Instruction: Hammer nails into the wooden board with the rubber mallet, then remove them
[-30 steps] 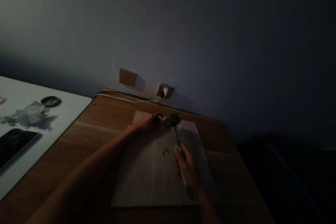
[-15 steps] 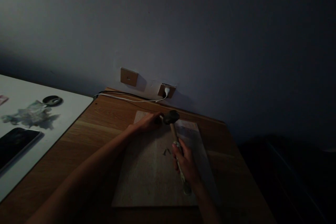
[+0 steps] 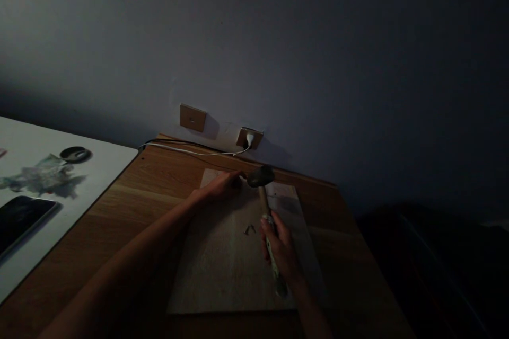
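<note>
My right hand [image 3: 279,241] is closed around the handle of a hammer [image 3: 263,202], its dark head raised over the far part of a pale wooden board [image 3: 222,275]. At the board's far left, my left hand [image 3: 226,185] has its fingers bent and pinched close beside the hammer head. What those fingers hold, if anything, is too dark and partly hidden to make out. A few small screws or nails [image 3: 249,230] lie on the middle of the board, left of my right hand.
The board rests on a brown wooden table [image 3: 119,201] against the wall. A white plug [image 3: 249,139] sits in a wall socket, its cable [image 3: 191,151] running along the table's back edge. On the white surface at left are a phone [image 3: 24,222], crumpled plastic [image 3: 47,176] and a tape roll [image 3: 75,154].
The whole view has shifted slightly. The hammer head is tilted a little differently above the board; both hands keep nearly the same places.
</note>
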The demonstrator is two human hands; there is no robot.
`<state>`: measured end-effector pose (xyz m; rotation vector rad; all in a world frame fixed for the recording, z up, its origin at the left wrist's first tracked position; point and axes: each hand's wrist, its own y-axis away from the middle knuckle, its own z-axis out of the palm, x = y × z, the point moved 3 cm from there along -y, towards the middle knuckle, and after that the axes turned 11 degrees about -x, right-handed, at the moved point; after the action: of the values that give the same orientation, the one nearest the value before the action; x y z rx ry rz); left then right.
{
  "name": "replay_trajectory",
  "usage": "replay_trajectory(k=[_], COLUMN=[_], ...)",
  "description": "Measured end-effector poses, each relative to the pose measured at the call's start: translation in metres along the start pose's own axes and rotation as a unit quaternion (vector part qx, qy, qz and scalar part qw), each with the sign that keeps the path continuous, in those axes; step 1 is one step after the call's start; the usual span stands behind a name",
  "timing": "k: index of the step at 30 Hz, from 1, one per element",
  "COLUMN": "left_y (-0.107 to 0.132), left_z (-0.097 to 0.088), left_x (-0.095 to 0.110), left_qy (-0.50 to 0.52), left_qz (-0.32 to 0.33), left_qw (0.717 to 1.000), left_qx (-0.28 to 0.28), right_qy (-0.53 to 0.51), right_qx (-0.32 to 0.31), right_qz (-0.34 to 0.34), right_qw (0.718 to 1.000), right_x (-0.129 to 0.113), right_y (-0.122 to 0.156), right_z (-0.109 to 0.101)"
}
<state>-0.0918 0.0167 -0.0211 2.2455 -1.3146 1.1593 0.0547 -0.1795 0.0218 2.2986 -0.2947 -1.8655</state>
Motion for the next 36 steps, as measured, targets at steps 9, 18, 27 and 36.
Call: replay_trajectory(k=[9, 18, 27, 36], left_y=[-0.003, -0.001, 0.004, 0.002], left_z=[0.003, -0.006, 0.048, 0.019], left_x=[-0.006, 0.048, 0.085, 0.077], left_qy=[0.004, -0.12, -0.224, -0.194], left_qz=[0.004, 0.062, 0.081, 0.03], left_qw=[1.0, 0.989, 0.937, 0.954], left_qx=[-0.006, -0.062, -0.256, -0.226], right_qy=[-0.015, -0.005, -0.043, -0.066], right_qx=[0.041, 0.096, 0.128, 0.131], right_qz=[0.038, 0.087, 0.112, 0.126], right_qw=[0.998, 0.992, 0.984, 0.981], right_x=[0.021, 0.059, 0.065, 0.075], right_y=[0.019, 0.044, 0.041, 0.04], right_z=[-0.009, -0.035, -0.029, -0.031])
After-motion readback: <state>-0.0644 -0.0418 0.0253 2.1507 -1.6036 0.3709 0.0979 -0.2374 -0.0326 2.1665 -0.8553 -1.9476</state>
